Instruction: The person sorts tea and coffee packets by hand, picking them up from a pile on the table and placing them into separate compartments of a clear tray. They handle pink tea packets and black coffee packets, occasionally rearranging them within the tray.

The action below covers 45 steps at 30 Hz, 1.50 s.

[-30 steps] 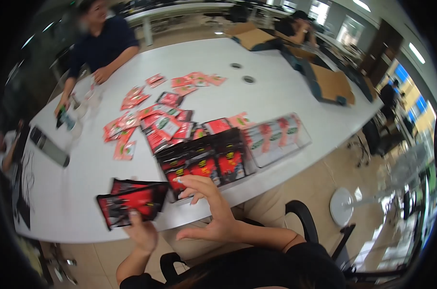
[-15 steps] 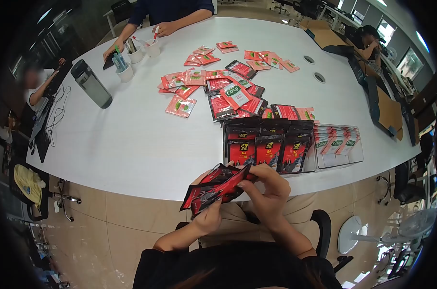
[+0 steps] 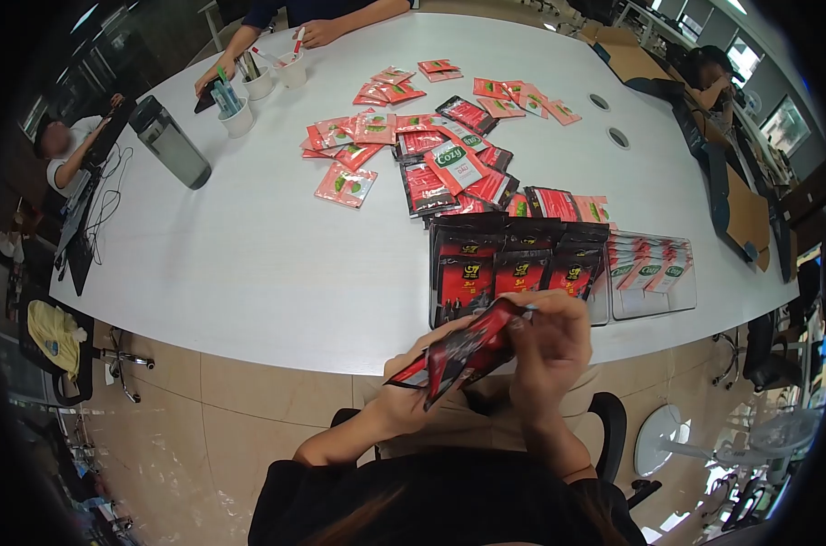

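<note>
- Left hand (image 3: 411, 399), on the near side of the coffee tray and off to its left, is curled around a few black-and-red packets (image 3: 472, 350), gripping them by their lower end; how many cannot be told.
- Right hand (image 3: 556, 350), also on the tray's near side, has its fingers bent at the upper right end of these packets; whether it pinches them cannot be told.
- The held packets slant up toward the right, just in front of the tray and partly overlapping its near edge in this view.
- The coffee tray (image 3: 600, 311), clear-walled, stands near the front edge of the white desk (image 3: 249, 273), with upright G7 packets (image 3: 468, 275) in rows.
- Just right of the tray is a clear box (image 3: 679, 298) with Cozy sachets (image 3: 648, 271) leaning inside.
- Behind the tray, loose dark packets (image 3: 424, 187) lie heaped, a white-and-red Cozy sachet (image 3: 456, 166) on top.
- Farther behind and left of the tray are pink sachets (image 3: 347, 187), with more in small groups beyond.
- Well left of the tray and behind it stands a grey bottle (image 3: 172, 146).
- Beyond the bottle from the tray, white cups (image 3: 237, 120) hold pens.
- Far behind the tray, another person's forearm (image 3: 367, 15) rests on the desk.
- Far right of the tray are opened cardboard boxes (image 3: 739, 200).
</note>
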Motion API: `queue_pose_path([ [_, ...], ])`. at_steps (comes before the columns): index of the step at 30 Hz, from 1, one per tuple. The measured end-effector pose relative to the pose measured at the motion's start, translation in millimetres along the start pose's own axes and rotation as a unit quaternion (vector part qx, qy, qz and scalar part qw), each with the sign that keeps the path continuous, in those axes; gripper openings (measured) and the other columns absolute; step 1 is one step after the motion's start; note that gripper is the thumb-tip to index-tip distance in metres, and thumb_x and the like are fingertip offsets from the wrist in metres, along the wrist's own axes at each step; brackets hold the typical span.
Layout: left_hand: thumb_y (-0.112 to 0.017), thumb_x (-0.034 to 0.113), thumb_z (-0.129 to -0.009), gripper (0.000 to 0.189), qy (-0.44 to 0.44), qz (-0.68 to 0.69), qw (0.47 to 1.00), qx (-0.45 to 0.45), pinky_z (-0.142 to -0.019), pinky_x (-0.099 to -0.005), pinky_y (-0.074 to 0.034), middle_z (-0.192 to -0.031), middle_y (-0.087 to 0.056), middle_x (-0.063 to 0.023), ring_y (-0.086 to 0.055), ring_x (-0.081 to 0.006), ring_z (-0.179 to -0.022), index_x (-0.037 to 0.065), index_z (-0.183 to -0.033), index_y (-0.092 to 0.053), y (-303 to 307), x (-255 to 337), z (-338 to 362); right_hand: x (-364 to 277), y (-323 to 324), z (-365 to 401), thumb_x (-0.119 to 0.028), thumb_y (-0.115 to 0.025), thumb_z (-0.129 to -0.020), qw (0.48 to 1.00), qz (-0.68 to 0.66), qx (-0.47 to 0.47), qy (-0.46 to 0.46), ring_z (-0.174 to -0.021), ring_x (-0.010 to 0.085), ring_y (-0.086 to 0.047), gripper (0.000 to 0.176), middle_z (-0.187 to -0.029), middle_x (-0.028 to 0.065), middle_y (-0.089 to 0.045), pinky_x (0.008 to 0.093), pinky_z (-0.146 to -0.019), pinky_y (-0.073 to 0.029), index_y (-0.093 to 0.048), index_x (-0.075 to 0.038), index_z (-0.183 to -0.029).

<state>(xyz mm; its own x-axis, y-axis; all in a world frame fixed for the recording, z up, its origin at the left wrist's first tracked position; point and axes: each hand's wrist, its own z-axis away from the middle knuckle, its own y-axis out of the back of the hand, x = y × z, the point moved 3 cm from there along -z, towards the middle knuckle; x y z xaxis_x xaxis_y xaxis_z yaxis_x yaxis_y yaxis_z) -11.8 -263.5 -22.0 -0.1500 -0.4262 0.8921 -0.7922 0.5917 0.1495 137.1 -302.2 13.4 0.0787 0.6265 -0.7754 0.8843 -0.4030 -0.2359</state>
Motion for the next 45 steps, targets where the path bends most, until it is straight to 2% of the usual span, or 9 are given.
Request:
queue_pose_path([
  [4,-0.057,0.001,-0.089,0.044,-0.035,0.045,0.997,0.045,-0.095,-0.0316,-0.044,-0.127,-0.055,-0.0201,-0.058,-0.0201,-0.111,-0.009,-0.130,-0.044,6.6,2.0,-6.7,-12.1,28.0,-11.9,0.014,-0.054,-0.085,0.990,0.008,0.141,0.027,-0.101,0.0170,-0.056,0.036,-0.116,0.0151,-0.051,0.0295,-0.089,-0.047,-0.043,0.003,-0.118],
  [7,-0.055,0.004,-0.090,0.015,-0.054,0.132,0.921,0.362,-0.081,-0.0283,-0.048,-0.099,-0.061,-0.0059,-0.058,-0.0110,-0.087,0.001,-0.105,-0.055,17.7,-30.1,13.0,-22.2,64.3,-30.6,0.012,-0.053,-0.087,0.975,0.138,0.165,0.063,-0.101,0.0161,-0.055,0.034,-0.113,0.0125,-0.054,0.0273,-0.086,-0.046,-0.047,0.004,-0.119],
  [12,-0.055,0.011,-0.094,0.016,-0.042,0.108,0.889,0.444,-0.082,-0.0283,-0.046,-0.103,-0.060,-0.0059,-0.057,-0.0115,-0.091,0.003,-0.107,-0.053,40.4,-49.5,2.6,-40.8,93.1,-67.3,0.009,-0.059,-0.079,0.887,0.442,-0.134,0.007,-0.093,0.0217,-0.059,0.027,-0.091,0.0108,-0.065,0.0299,-0.082,-0.044,-0.065,-0.002,-0.103],
  [14,-0.054,0.012,-0.095,0.016,-0.041,0.165,0.884,0.436,-0.083,-0.0295,-0.047,-0.103,-0.060,-0.0065,-0.058,-0.0119,-0.091,0.001,-0.107,-0.054,38.5,-50.2,0.2,-36.5,92.7,-73.2,0.005,-0.063,-0.077,0.824,0.513,-0.241,0.002,-0.093,0.0259,-0.059,0.027,-0.094,0.0108,-0.065,0.0338,-0.083,-0.044,-0.066,-0.004,-0.102],
  [20,-0.052,0.014,-0.097,0.019,-0.048,0.145,0.895,0.420,-0.086,-0.0301,-0.047,-0.107,-0.059,-0.0077,-0.057,-0.0130,-0.097,0.000,-0.110,-0.052,38.3,-52.4,5.1,-50.5,68.4,-76.8,-0.010,-0.070,-0.075,0.779,0.569,-0.201,0.167,-0.087,0.0251,-0.058,0.020,-0.091,0.0071,-0.064,0.0370,-0.075,-0.044,-0.067,-0.005,-0.094],
  [33,-0.055,0.017,-0.095,0.031,0.039,0.077,0.889,0.449,-0.090,-0.0327,-0.042,-0.113,-0.057,-0.0123,-0.054,-0.0184,-0.100,-0.004,-0.118,-0.052,42.0,-60.2,14.9,-17.6,68.9,-51.1,-0.057,-0.058,-0.083,0.684,0.582,-0.419,-0.136,-0.073,0.0298,-0.061,0.059,-0.076,0.0129,-0.060,0.0377,-0.066,-0.048,-0.063,0.001,-0.071],
  [41,-0.051,0.025,-0.099,0.041,0.204,0.033,0.889,0.408,-0.092,-0.0302,-0.041,-0.122,-0.053,-0.0115,-0.050,-0.0166,-0.106,-0.003,-0.127,-0.043,53.7,-97.7,35.5,-18.6,83.2,-29.8,-0.058,-0.054,-0.086,0.709,0.561,-0.409,-0.128,-0.075,0.0317,-0.062,0.063,-0.082,0.0160,-0.061,0.0364,-0.066,-0.050,-0.062,0.004,-0.084],
  [42,-0.052,0.040,-0.096,0.049,0.124,-0.047,0.868,0.479,-0.061,-0.0253,-0.048,-0.092,-0.063,-0.0130,-0.058,-0.0145,-0.074,-0.008,-0.107,-0.056,42.0,-81.7,16.4,-15.6,82.9,-27.9,-0.057,-0.055,-0.085,0.720,0.573,-0.384,-0.083,-0.076,0.0308,-0.062,0.062,-0.082,0.0151,-0.061,0.0360,-0.066,-0.050,-0.061,0.004,-0.085],
  [45,-0.050,0.037,-0.098,0.047,0.088,-0.072,0.865,0.489,-0.071,-0.0274,-0.048,-0.096,-0.063,-0.0143,-0.059,-0.0157,-0.082,-0.009,-0.108,-0.056,28.5,-55.7,-1.8,-11.0,79.6,-28.5,-0.056,-0.056,-0.085,0.739,0.586,-0.334,-0.015,-0.078,0.0281,-0.061,0.058,-0.082,0.0126,-0.059,0.0351,-0.065,-0.049,-0.059,0.002,-0.087],
])
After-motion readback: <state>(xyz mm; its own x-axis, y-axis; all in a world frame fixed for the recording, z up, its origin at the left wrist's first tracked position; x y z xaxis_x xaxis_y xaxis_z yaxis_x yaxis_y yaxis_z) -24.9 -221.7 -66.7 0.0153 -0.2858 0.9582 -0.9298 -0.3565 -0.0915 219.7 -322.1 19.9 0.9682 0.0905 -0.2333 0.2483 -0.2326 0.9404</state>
